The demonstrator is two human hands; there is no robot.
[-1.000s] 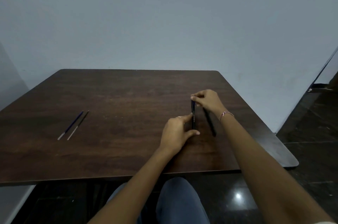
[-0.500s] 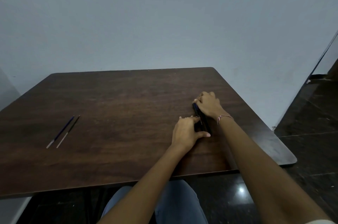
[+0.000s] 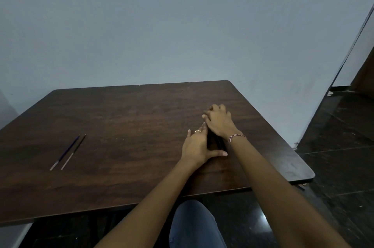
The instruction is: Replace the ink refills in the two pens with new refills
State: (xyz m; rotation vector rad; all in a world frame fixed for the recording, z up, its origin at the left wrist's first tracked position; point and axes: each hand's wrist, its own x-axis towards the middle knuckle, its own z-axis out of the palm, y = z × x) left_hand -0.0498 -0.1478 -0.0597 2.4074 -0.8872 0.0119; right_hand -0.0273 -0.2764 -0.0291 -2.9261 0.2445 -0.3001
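Observation:
Two dark pens (image 3: 216, 142) lie side by side on the brown table (image 3: 131, 126), right of centre, mostly hidden between my hands. My left hand (image 3: 196, 147) rests flat against their left side, fingers straight and apart, thumb stretched across their near ends. My right hand (image 3: 219, 122) lies palm down over their far ends with its fingers curled; how many pens it grips is hidden. Two thin refills, one blue (image 3: 65, 152) and one dark (image 3: 73, 151), lie parallel at the table's left, far from both hands.
The table's right corner (image 3: 307, 177) is close to my right forearm, with dark tiled floor (image 3: 334, 146) beyond it. A plain grey wall (image 3: 182, 25) stands behind the table. My knee in jeans (image 3: 194, 225) shows below the near edge.
The pen held between both hands has come down to the table beside the other pen. My left hand went from gripping it to lying flat. The view has tilted and shifted.

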